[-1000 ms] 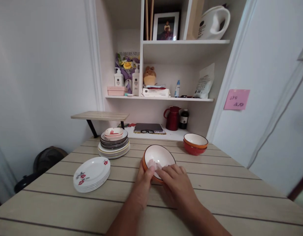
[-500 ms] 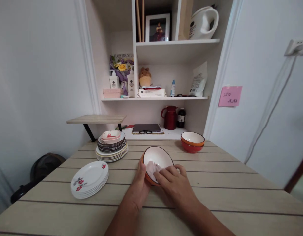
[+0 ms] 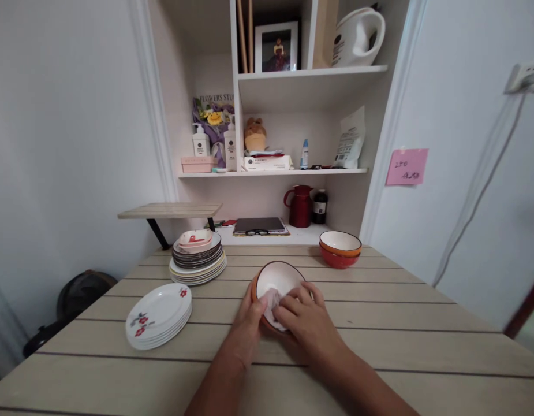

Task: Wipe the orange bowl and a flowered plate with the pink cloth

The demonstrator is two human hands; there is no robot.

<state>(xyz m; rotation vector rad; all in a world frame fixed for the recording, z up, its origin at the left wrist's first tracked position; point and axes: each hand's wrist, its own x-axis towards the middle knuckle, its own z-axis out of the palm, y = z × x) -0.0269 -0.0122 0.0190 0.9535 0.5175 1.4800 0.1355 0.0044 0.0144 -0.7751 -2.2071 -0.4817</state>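
Observation:
An orange bowl with a white inside and dark rim is tilted toward me over the middle of the table. My left hand grips its left side, thumb over the rim. Inside the bowl, my right hand presses a crumpled pale cloth or tissue against the lower wall, fingers bent around it. Part of the cloth is hidden under the fingers. Off to the left lies a stack of white plates with red flowers.
Behind the flowered plates stands a taller stack of plates topped by small pink-edged dishes. Two nested bowls, orange over red, sit at the back right. A shelf unit holds a red jug and a laptop.
The bowl has shifted slightly right and toward me. My right hand has moved a little with the cloth inside it, its fingers more bunched. The left hand still holds the bowl.

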